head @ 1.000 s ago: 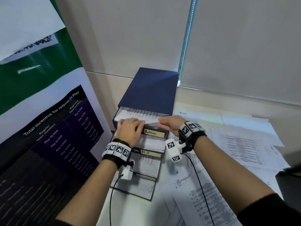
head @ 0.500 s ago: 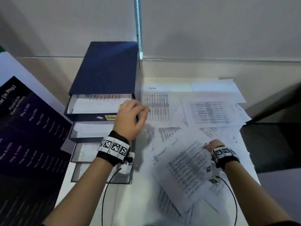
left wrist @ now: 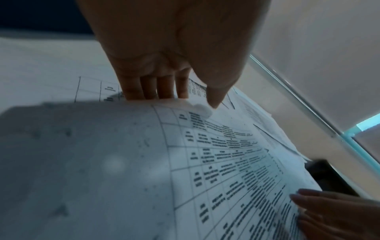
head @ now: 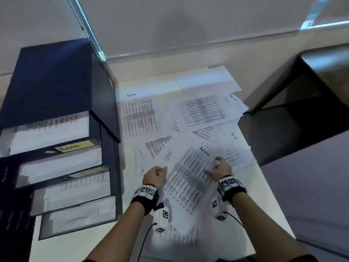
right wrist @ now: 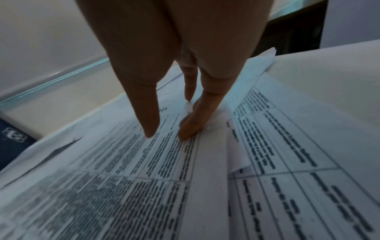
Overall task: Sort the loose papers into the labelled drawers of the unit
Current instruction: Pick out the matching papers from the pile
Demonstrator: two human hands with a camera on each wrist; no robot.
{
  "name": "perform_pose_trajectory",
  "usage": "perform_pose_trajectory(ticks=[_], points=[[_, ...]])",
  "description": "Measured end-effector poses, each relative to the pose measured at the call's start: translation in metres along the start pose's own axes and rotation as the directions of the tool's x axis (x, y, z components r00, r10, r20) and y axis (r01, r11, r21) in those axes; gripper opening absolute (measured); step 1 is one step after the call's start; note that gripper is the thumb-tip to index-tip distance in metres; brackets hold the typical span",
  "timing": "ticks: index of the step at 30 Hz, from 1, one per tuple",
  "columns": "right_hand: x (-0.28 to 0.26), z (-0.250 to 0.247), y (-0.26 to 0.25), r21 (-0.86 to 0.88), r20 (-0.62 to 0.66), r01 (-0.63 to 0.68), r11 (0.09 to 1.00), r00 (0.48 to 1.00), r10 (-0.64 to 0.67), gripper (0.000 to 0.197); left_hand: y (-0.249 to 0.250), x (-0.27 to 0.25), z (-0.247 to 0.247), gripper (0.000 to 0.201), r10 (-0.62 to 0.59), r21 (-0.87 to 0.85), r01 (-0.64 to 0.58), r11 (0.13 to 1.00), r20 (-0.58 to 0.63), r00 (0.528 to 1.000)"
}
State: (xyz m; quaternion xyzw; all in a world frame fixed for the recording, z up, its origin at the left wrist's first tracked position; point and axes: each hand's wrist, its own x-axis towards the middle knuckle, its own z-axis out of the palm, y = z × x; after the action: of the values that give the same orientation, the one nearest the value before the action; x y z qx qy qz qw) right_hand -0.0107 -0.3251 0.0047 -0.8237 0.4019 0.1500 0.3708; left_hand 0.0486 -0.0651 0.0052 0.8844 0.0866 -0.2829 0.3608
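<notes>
both hands were on the "admin" sheet (head: pixel 190 178) lying on top of the paper pile on the desk (head: pixel 272 210), right of the drawer unit (head: pixel 62 95). left hand (head: pixel 154 176) pinched its near-left edge, curling it up; right hand (head: pixel 220 168) pressed flat-fingered on the right side. looked like the pickup step. next it'd need lifting clear and carrying to the admin drawer (head: pixel 51 140), which stood open.

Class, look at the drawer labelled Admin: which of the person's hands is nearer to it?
Left. The left hand is nearer the Admin drawer, just right of the unit; the right hand lies farther right across the sheet.
</notes>
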Motion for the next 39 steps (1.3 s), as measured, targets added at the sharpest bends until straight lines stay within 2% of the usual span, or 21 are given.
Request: perform_pose_trajectory(ticks=[2, 4, 5, 6, 9, 11, 12, 14, 16, 18, 20, 22, 24, 26, 27, 29, 31, 33, 35, 37, 39], points=[[-0.002, 0.004, 0.001, -0.028, 0.047, 0.075, 0.997, 0.996, -0.073, 0.075, -0.002, -0.002, -0.001, 0.036, 0.028, -0.035, -0.027, 0.999, 0.019, 0.999], [0.0, 0.001, 0.003, -0.026, 0.071, 0.111, 0.993, 0.992, -0.109, 0.059, -0.01, -0.001, -0.006, 0.016, 0.044, -0.175, -0.021, 0.984, 0.127, 0.991], [0.001, -0.002, 0.004, -0.025, 0.052, 0.106, 0.994, 0.993, -0.105, 0.053, -0.016, 0.0, -0.01, 0.025, 0.081, -0.258, -0.023, 0.966, 0.219, 0.972], [0.002, -0.007, 0.007, -0.02, -0.002, 0.092, 0.996, 0.996, -0.092, 0.052, -0.021, 0.002, -0.013, 0.046, 0.129, -0.313, -0.034, 0.949, 0.288, 0.949], [0.003, -0.024, 0.017, 0.012, -0.157, -0.066, 0.998, 0.985, 0.067, 0.07, -0.03, -0.005, -0.02, 0.093, 0.186, -0.276, -0.091, 0.957, 0.34, 0.922], [-0.001, -0.028, 0.023, 0.069, -0.134, -0.109, 0.992, 0.984, 0.117, 0.079, -0.037, -0.016, -0.018, 0.098, 0.189, -0.289, -0.083, 0.954, 0.36, 0.914], [-0.003, -0.026, 0.026, 0.095, -0.109, -0.085, 0.992, 0.99, 0.095, 0.082, -0.04, -0.021, -0.014, 0.09, 0.177, -0.299, -0.067, 0.952, 0.358, 0.917], [-0.01, -0.019, 0.029, 0.108, -0.06, -0.012, 0.994, 0.998, 0.018, 0.084, -0.045, -0.026, -0.004, 0.058, 0.128, -0.32, -0.03, 0.947, 0.289, 0.949], [-0.018, -0.013, 0.029, 0.088, -0.013, 0.043, 0.995, 0.999, -0.042, 0.081, -0.049, -0.028, 0.003, 0.037, 0.095, -0.329, -0.027, 0.944, 0.194, 0.976], [-0.024, -0.011, 0.03, 0.108, 0.008, 0.052, 0.993, 0.999, -0.053, 0.08, -0.049, -0.03, 0.005, 0.041, 0.115, -0.297, -0.061, 0.953, 0.17, 0.979], [-0.028, -0.011, 0.031, 0.139, 0.014, 0.05, 0.989, 0.999, -0.053, 0.075, -0.047, -0.035, 0.004, 0.05, 0.111, -0.288, -0.048, 0.956, 0.206, 0.972], [-0.032, -0.008, 0.032, 0.137, 0.024, 0.08, 0.987, 0.996, -0.084, 0.057, -0.044, -0.042, 0.003, 0.042, 0.122, -0.298, -0.053, 0.953, 0.217, 0.968], [-0.036, -0.004, 0.032, 0.109, 0.001, 0.12, 0.987, 0.993, -0.121, 0.047, -0.042, -0.044, 0.006, 0.028, 0.176, -0.251, -0.125, 0.96, 0.191, 0.966], [-0.041, -0.004, 0.031, 0.103, -0.035, 0.103, 0.989, 0.994, -0.099, 0.06, -0.036, -0.049, 0.009, 0.011, 0.216, -0.218, -0.173, 0.961, 0.191, 0.958], [-0.041, -0.005, 0.033, 0.113, -0.055, 0.078, 0.99, 0.996, -0.073, 0.073, -0.03, -0.053, 0.007, 0.011, 0.224, -0.223, -0.179, 0.958, 0.195, 0.955], [-0.04, -0.01, 0.03, 0.178, -0.087, 0.071, 0.982, 0.995, -0.056, 0.097, -0.021, -0.056, -0.002, 0.037, 0.257, -0.231, -0.217, 0.949, 0.161, 0.953], [-0.04, -0.017, 0.021, 0.269, -0.067, 0.123, 0.955, 0.992, -0.109, 0.107, -0.009, -0.059, -0.019, 0.057, 0.315, -0.248, -0.285, 0.926, 0.092, 0.945], [-0.047, -0.032, -0.004, 0.433, 0.005, 0.211, 0.876, 0.972, -0.236, 0.091, 0.015, -0.066, -0.042, 0.036, 0.384, -0.329, -0.351, 0.876, 0.037, 0.923], [-0.059, -0.053, -0.038, 0.588, 0.002, 0.306, 0.749, 0.925, -0.38, 0.057, 0.047, -0.073, -0.07, 0.012, 0.461, -0.381, -0.438, 0.814, -0.036, 0.887], [-0.071, -0.075, -0.074, 0.667, -0.076, 0.383, 0.639, 0.888, -0.454, 0.039, 0.074, -0.074, -0.096, 0.01, 0.536, -0.385, -0.549, 0.742, -0.153, 0.83], [-0.079, -0.093, -0.101, 0.703, -0.163, 0.456, 0.546, 0.85, -0.501, 0.035, 0.091, -0.071, -0.117, 0.012, 0.577, -0.375, -0.633, 0.677, -0.264, 0.773]])
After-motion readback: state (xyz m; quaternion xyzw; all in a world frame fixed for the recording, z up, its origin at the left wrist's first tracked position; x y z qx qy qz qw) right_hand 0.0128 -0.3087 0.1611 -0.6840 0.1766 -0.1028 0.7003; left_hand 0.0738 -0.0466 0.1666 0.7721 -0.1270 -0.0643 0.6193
